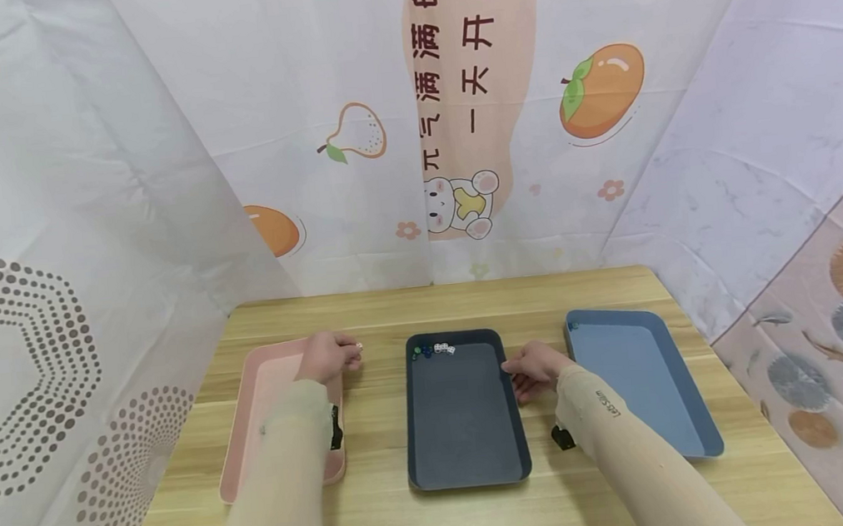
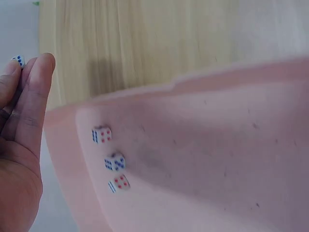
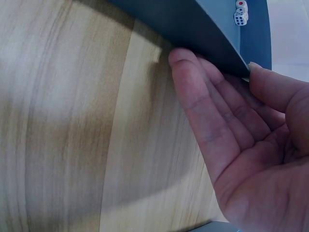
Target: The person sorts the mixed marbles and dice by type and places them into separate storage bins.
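My left hand [image 1: 328, 356] is over the right far edge of the pink tray [image 1: 243, 421]. Between its thumb and fingers it pinches a white die [image 2: 19, 61] with blue dots. Three dice, one of them a die with red dots [image 2: 121, 182], lie inside the pink tray in the left wrist view. At the right side of the dark grey tray [image 1: 466, 426], my right hand [image 1: 538, 365] holds the rim, thumb at the top edge and fingers along the outer wall. White dice [image 1: 444, 348] and small blue and green pieces [image 1: 422, 352] lie at that tray's far end.
To the right stands a blue tray [image 1: 631, 378] with a small dark piece [image 1: 573, 326] in its far left corner. All three trays rest on a wooden table [image 1: 376, 434]. A printed curtain [image 1: 356, 202] hangs behind the table, with more cloth at both sides.
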